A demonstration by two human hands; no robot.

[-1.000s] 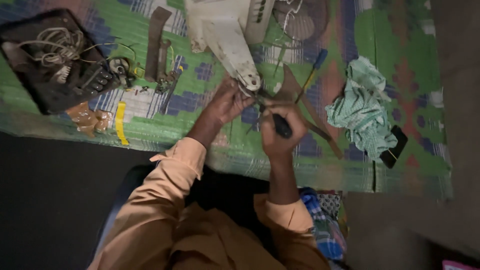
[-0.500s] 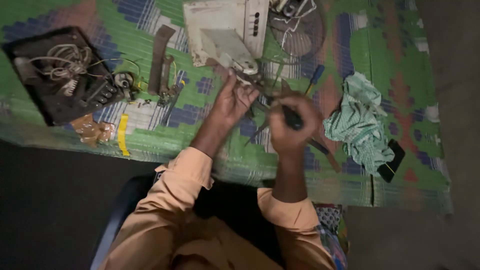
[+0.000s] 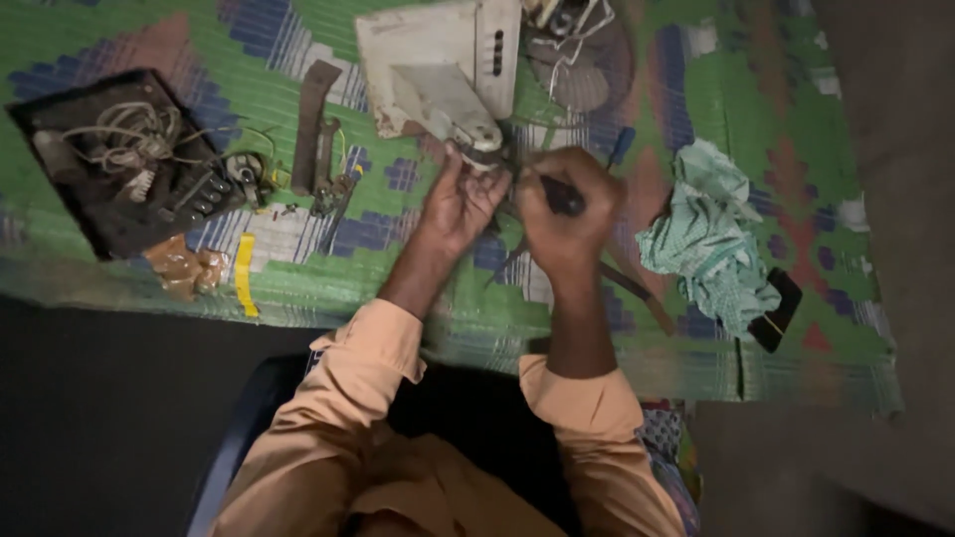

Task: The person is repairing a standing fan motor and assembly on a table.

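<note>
Since a second ago the view has drawn closer and slid sideways, while both hands stay at the same spot, so the work at the tip of the white fan housing (image 3: 438, 75) goes on without a break. The left hand (image 3: 460, 204) curls around the small metal part (image 3: 484, 149) at the housing's narrow end, steadying it. The right hand (image 3: 569, 214) is clenched around a dark-handled tool (image 3: 559, 194), its tip aimed at that part. The housing is grimy, off-white and wedge-shaped, lying on the green woven mat (image 3: 776, 89) just beyond the hands. A crumpled pale cloth (image 3: 711, 239) lies to the right, a black tray of wires (image 3: 109, 169) well off to the left.
</note>
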